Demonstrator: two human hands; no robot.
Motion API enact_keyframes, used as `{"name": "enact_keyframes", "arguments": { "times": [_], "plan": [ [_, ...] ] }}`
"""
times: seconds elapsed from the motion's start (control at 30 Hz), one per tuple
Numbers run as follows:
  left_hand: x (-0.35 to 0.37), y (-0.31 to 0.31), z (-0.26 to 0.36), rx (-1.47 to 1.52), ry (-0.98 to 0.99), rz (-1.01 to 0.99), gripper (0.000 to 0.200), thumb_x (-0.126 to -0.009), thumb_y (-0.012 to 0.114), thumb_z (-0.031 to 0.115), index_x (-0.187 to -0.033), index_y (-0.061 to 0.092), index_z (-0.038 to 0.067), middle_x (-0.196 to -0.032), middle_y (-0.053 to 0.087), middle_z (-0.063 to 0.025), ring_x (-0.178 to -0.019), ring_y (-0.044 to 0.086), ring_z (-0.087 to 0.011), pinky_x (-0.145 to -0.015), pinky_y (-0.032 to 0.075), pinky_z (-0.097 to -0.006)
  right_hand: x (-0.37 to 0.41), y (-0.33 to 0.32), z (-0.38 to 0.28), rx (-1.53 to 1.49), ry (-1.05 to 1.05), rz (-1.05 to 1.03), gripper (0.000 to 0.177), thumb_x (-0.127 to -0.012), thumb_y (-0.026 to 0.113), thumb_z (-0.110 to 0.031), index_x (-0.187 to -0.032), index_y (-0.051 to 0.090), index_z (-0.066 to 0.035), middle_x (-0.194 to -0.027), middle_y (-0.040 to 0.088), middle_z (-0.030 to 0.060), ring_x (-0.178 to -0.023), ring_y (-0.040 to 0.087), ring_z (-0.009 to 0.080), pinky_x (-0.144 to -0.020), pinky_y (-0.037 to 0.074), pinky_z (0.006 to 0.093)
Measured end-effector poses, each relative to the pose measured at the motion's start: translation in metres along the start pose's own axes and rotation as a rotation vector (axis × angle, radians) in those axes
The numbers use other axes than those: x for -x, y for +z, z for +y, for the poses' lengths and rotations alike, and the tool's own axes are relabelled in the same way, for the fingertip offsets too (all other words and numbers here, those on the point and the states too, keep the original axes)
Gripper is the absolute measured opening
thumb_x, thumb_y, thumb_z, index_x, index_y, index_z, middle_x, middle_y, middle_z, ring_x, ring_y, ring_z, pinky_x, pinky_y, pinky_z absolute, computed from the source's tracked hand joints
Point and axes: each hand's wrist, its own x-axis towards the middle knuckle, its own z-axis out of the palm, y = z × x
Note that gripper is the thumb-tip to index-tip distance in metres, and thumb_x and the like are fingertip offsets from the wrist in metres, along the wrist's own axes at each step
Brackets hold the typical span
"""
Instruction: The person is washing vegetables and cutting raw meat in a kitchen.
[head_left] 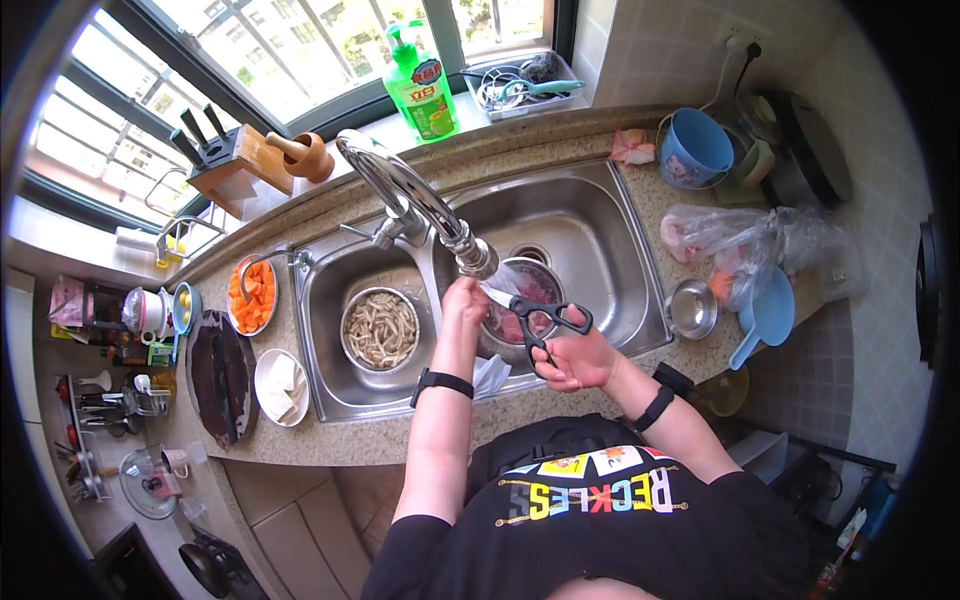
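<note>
My right hand [580, 358] grips black-handled scissors [530, 312], with fingers through and around the loops. The blades point left, over the right basin and toward my left hand [465, 300]. That hand is curled just below the faucet spout [478, 258], close to the blade tips; whatever it may hold is hidden. Beneath the scissors stands a round metal bowl [556, 277] with reddish meat [507, 327] in it, partly covered by the hands and scissors. Water seems to run from the spout beside the blades.
In the left basin sits a bowl of pale strips [380, 330]. Left of the sink are orange chunks [254, 298], a white dish [268, 410] of white pieces and a dark board [222, 375]. At right are a small metal bowl [692, 308], plastic bags [745, 240] and a blue ladle [768, 305].
</note>
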Motion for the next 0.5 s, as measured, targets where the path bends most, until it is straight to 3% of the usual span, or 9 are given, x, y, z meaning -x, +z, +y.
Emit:
{"name": "enact_keyframes", "arguments": {
  "times": [0.07, 0.13, 0.2, 0.23, 0.27, 0.33, 0.37, 0.4, 0.5],
  "plan": [
    [0.016, 0.005, 0.014, -0.099, 0.051, 0.124, 0.022, -0.089, 0.049, 0.016, -0.105, 0.050, 0.001, -0.093, 0.059, -0.0165, -0.086, 0.060, -0.0300, -0.077, 0.051, -0.0461, 0.006, -0.001, -0.001, 0.028, 0.000, 0.012, 0.073, -0.070, 0.044, -0.074, -0.092, 0.049, -0.005, -0.069, 0.051, 0.0095, -0.050, 0.048, 0.0202, -0.044, 0.039, 0.0252],
    [0.042, 0.022, 0.017, -0.198, 0.101, 0.255, 0.027, -0.090, 0.049, 0.021, -0.108, 0.049, 0.001, -0.099, 0.058, -0.0185, -0.091, 0.058, -0.0315, -0.081, 0.049, -0.0486, 0.007, -0.012, -0.002, 0.223, 0.030, 0.274, 0.074, -0.069, 0.043, -0.076, -0.093, 0.048, -0.006, -0.068, 0.052, 0.0088, -0.052, 0.052, 0.0200, -0.044, 0.041, 0.0246],
    [0.071, 0.048, 0.011, -0.231, -0.099, 0.294, 0.038, -0.090, 0.048, 0.033, -0.111, 0.046, 0.002, -0.111, 0.051, -0.0188, -0.102, 0.052, -0.0314, -0.088, 0.043, -0.0506, 0.003, -0.020, -0.006, 0.346, 0.060, 0.442, 0.070, -0.074, 0.046, -0.070, -0.095, 0.048, -0.003, -0.066, 0.052, 0.0077, -0.056, 0.056, 0.0208, -0.046, 0.046, 0.0267],
    [0.086, 0.064, 0.007, -0.228, -0.193, 0.256, 0.041, -0.094, 0.037, 0.034, -0.119, 0.040, 0.002, -0.125, 0.042, -0.0195, -0.114, 0.044, -0.0341, -0.094, 0.038, -0.0499, -0.005, -0.019, -0.006, 0.792, 0.119, 0.773, 0.067, -0.075, 0.049, -0.065, -0.095, 0.048, -0.001, -0.068, 0.054, 0.0086, -0.058, 0.058, 0.0214, -0.047, 0.047, 0.0276],
    [0.087, 0.064, -0.001, -0.228, -0.191, 0.255, 0.041, -0.094, 0.037, 0.034, -0.119, 0.040, 0.002, -0.125, 0.042, -0.0195, -0.114, 0.044, -0.0341, -0.094, 0.038, -0.0499, -0.012, -0.017, -0.007, 1.244, 0.176, 1.100, 0.065, -0.076, 0.052, -0.060, -0.096, 0.047, 0.001, -0.070, 0.056, 0.0095, -0.060, 0.060, 0.0220, -0.048, 0.049, 0.0284],
    [0.095, 0.070, -0.011, -0.342, -0.200, -0.013, 0.040, -0.092, 0.043, 0.034, -0.116, 0.042, 0.002, -0.116, 0.049, -0.0192, -0.108, 0.049, -0.0318, -0.092, 0.040, -0.0493, -0.017, -0.005, -0.008, 1.409, 0.192, 1.171, 0.063, -0.072, 0.060, -0.051, -0.099, 0.046, 0.005, -0.078, 0.060, 0.0165, -0.070, 0.063, 0.0284, -0.058, 0.052, 0.0351],
    [0.097, 0.073, -0.014, -0.317, -0.136, -0.031, 0.029, -0.089, 0.052, 0.021, -0.109, 0.048, 0.000, -0.105, 0.056, -0.0185, -0.097, 0.057, -0.0296, -0.084, 0.047, -0.0450, -0.017, -0.003, -0.005, 1.705, 0.197, 1.252, 0.065, -0.069, 0.063, -0.050, -0.100, 0.046, 0.005, -0.082, 0.061, 0.0198, -0.074, 0.063, 0.0317, -0.063, 0.051, 0.0374],
    [0.093, 0.071, -0.018, -0.316, -0.138, -0.032, 0.029, -0.089, 0.052, 0.021, -0.109, 0.048, 0.000, -0.105, 0.056, -0.0185, -0.097, 0.057, -0.0296, -0.084, 0.047, -0.0450, -0.018, -0.001, -0.003, 2.006, 0.202, 1.321, 0.068, -0.066, 0.066, -0.049, -0.101, 0.045, 0.005, -0.086, 0.061, 0.0231, -0.079, 0.062, 0.0351, -0.068, 0.050, 0.0396],
    [0.090, 0.072, -0.021, -0.444, -0.009, 0.011, 0.015, -0.082, 0.057, -0.001, -0.096, 0.054, -0.004, -0.089, 0.062, -0.0146, -0.080, 0.063, -0.0257, -0.072, 0.054, -0.0341, -0.013, 0.004, -0.002, 2.001, 0.170, 1.318, 0.070, -0.061, 0.069, -0.048, -0.101, 0.045, 0.005, -0.093, 0.059, 0.0248, -0.088, 0.059, 0.0372, -0.077, 0.047, 0.0421]
  ]
}}
